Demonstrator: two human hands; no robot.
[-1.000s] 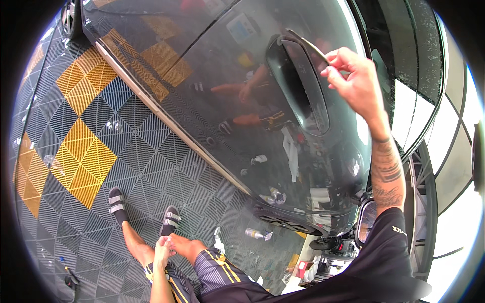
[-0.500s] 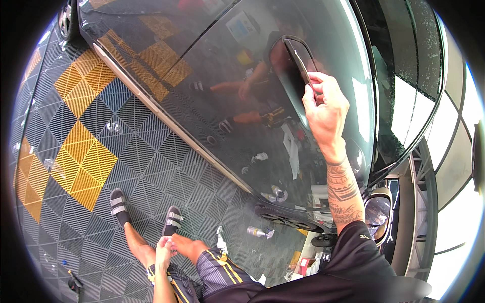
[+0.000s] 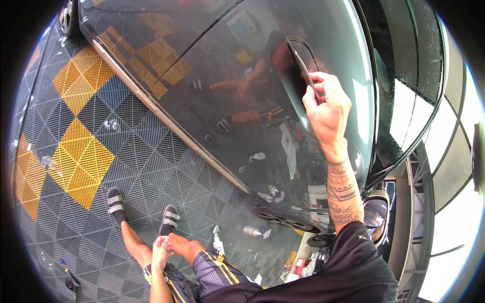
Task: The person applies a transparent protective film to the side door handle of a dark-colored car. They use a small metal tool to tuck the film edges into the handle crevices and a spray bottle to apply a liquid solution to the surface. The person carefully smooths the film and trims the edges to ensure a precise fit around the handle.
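Observation:
My right hand (image 3: 328,103) reaches out to the dark car door (image 3: 217,96), its thumb and fingers closed round the lower end of the door handle (image 3: 303,65). The handle is a slim dark bar that stands out from a rounded recess in the panel. By my knee, low in the view, my left hand (image 3: 160,251) has its fingers drawn together. Whatever it may hold is too small to make out. The door's glossy surface mirrors my legs, my arm and the floor tiles.
Grey and yellow slatted tiles (image 3: 83,161) cover the floor. A spray bottle (image 3: 256,232) lies by the front wheel (image 3: 288,219), with a white bottle (image 3: 218,240) nearer my leg. The side mirror (image 3: 376,217) juts out beside my right arm. Assorted items stand at lower right.
My view has shifted slightly, so the floor and my feet sit a little further left. Both hands keep about the same pose, the right one still on the door handle.

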